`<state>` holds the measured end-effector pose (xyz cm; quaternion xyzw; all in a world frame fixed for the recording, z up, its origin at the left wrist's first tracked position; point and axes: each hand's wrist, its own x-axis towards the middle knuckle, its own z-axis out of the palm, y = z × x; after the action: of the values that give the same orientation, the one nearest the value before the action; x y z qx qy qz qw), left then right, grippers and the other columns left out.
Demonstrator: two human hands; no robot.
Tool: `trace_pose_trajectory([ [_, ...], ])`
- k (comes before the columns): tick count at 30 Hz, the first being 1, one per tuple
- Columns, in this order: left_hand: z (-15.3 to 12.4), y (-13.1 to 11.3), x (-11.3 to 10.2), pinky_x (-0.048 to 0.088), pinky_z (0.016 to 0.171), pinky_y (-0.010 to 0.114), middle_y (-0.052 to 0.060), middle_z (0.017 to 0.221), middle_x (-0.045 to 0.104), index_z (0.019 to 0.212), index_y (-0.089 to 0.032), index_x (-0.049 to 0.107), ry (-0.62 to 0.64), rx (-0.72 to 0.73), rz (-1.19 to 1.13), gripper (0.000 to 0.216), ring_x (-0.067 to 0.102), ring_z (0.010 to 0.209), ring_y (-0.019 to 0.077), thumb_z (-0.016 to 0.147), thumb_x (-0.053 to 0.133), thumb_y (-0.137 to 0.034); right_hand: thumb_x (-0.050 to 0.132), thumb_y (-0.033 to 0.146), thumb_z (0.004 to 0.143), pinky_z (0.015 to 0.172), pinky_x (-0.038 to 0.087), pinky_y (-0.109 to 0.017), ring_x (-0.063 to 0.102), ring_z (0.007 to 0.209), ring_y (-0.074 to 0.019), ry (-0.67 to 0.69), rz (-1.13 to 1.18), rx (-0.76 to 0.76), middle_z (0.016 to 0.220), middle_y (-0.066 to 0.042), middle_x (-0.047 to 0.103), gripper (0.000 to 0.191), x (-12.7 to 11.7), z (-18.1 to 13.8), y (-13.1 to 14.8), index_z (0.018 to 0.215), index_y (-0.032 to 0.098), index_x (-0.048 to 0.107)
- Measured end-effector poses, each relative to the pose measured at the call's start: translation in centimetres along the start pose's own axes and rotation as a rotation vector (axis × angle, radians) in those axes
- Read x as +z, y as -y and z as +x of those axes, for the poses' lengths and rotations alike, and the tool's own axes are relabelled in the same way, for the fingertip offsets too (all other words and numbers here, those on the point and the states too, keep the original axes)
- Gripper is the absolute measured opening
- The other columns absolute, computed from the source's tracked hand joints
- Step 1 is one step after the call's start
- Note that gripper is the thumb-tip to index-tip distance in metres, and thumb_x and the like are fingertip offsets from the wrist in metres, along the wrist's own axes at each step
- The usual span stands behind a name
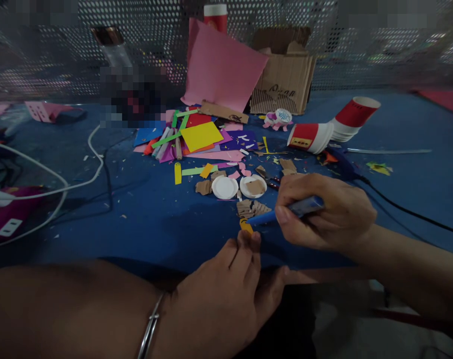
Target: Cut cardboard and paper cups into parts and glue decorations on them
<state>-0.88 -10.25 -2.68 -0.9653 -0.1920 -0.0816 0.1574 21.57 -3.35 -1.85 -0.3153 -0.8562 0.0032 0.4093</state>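
My right hand (324,212) is closed around a blue pen-shaped tool (286,212), its tip pointing left onto a small yellow-orange paper piece (246,227). My left hand (230,289), a metal bangle on its wrist, pinches that yellow piece with its fingertips against the blue table (144,219). Just beyond the tip lie brown cardboard scraps (252,207) and two white round lids (225,187).
A heap of coloured paper pieces (200,137) lies behind, with a pink sheet (222,67) leaning on a cardboard box (284,82). Red-and-white paper cups (333,127) lie on their sides at right. White and black cables (73,184) run at left; another black cable (406,209) at right.
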Motion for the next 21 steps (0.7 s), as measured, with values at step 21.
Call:
trace_pose_trajectory([
  [21,0.03,0.0,0.28,0.059,0.092,0.042,0.021,0.125,0.078,0.146,-0.019,0.066,-0.021,0.015,-0.002,0.044,0.077,0.117,0.0342,0.108,0.043,-0.023,0.066,0.018,0.085,0.058,0.055,-0.032,0.069,0.057,-0.0165,-0.046,0.073,0.026,0.07,0.004,0.07,0.015,0.24,0.13,0.16,0.092,0.028,0.057],
])
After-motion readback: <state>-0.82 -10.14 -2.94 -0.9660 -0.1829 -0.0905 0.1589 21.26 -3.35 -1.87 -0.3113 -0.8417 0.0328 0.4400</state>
